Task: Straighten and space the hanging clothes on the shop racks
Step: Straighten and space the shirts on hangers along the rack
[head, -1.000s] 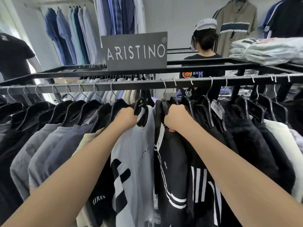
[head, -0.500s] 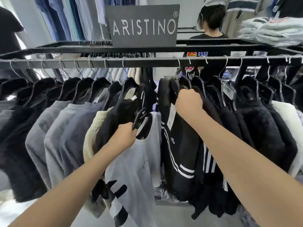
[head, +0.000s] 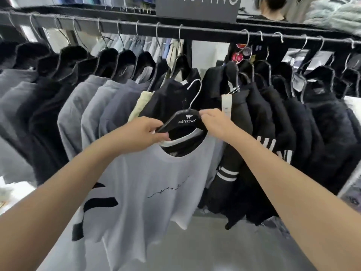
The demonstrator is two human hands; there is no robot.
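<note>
A pale grey T-shirt point(head: 156, 182) with black marks hangs on a black hanger point(head: 183, 120) that is off the rail, its metal hook free in the air. My left hand point(head: 144, 133) grips the hanger's left arm and the shirt collar. My right hand point(head: 216, 122) pinches the hanger's right arm. The black rail point(head: 205, 33) runs across the top. Grey and dark shirts point(head: 93, 106) hang from it on the left, and black jackets point(head: 273, 118) on the right. A gap on the rail lies above the held hanger.
A dark brand sign point(head: 197, 5) stands on the rack's top. A person point(head: 270, 7) stands behind the rack at the upper right. Folded pale clothes point(head: 336, 14) lie on the top shelf at the right. Grey floor shows below the garments.
My left hand lifted the pale T-shirt's hanger off the rail and drew it down towards me. My right hand left the black jacket and took the hanger's right arm.
</note>
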